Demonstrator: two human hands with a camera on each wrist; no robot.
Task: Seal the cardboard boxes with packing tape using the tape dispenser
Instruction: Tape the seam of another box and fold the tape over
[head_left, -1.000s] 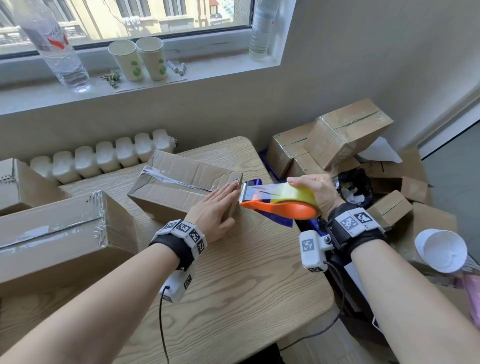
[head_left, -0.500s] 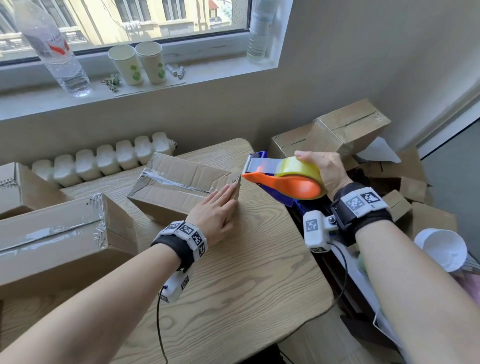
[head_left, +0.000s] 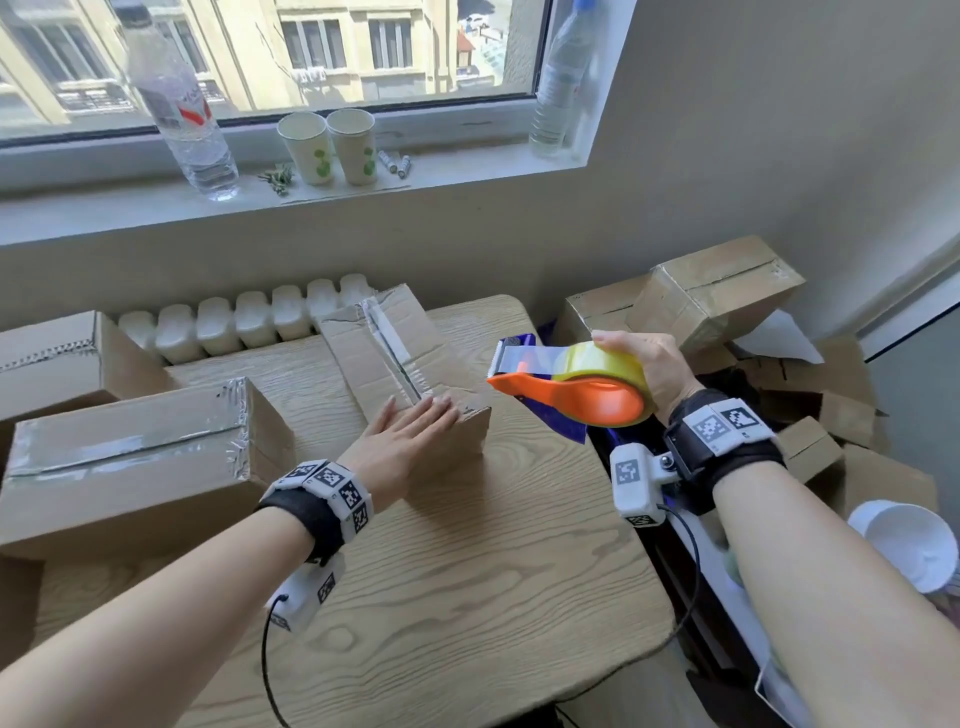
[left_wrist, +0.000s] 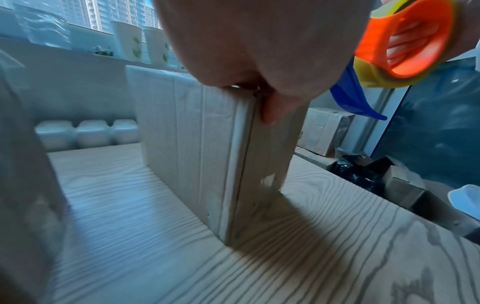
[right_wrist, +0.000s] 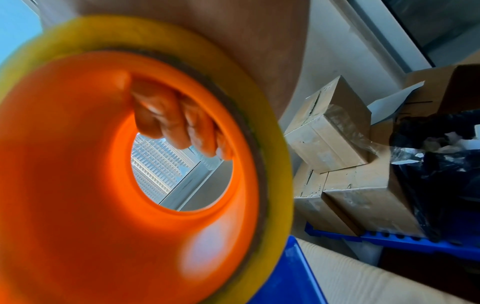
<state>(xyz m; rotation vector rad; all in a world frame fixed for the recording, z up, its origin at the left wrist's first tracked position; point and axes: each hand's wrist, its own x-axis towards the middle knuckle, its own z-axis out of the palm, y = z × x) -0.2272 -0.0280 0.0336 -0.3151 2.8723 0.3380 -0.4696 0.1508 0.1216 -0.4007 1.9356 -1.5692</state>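
A small cardboard box (head_left: 395, 358) lies on the wooden table (head_left: 467, 597), its long side pointing away from me. A strip of clear tape runs along its top seam. My left hand (head_left: 410, 431) lies flat on the near end of the top with straight fingers. In the left wrist view the thumb (left_wrist: 270, 111) hangs over the box's (left_wrist: 197, 144) end face. My right hand (head_left: 644, 364) grips the orange tape dispenser (head_left: 576, 395) with its yellow roll. It hovers to the right of the box, apart from it, blade end toward the box. My fingers (right_wrist: 176, 123) curl inside the dispenser's (right_wrist: 91, 164) core.
A larger taped box (head_left: 135, 457) sits at the left, another box (head_left: 47, 358) behind it, and white bottles (head_left: 244, 322) line the table's back. Boxes (head_left: 717, 291) are piled beyond the table's right edge, beside a white cup (head_left: 909, 540). Bottles and paper cups (head_left: 332, 145) stand on the windowsill.
The dispenser has lifted off the box's end and moved right and up. My left hand has turned the box so its taped seam now points away from me.
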